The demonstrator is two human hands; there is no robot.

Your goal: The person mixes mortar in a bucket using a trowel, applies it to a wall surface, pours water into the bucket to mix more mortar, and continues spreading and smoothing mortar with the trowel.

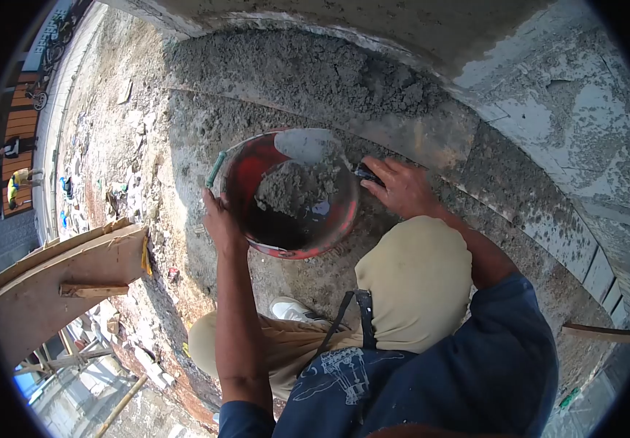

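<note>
A round red bucket [344, 228] with wet grey mortar [285, 191] inside stands between my knees and the wall. My left hand [221, 219] is at the bucket's left rim, its fingers closed by the green-sleeved handle [216, 168]. On the right, my right hand [396, 186] is wrapped round the dark grip of a trowel. The trowel's pale blade [306, 144] lies over the far part of the bucket, above the mortar.
Loose mortar [395, 91] lies on boards along the wall base [541, 124]. A wooden formwork piece [74, 270] juts in at the left, over rubble. Far left, a person in yellow [14, 188] is near the road.
</note>
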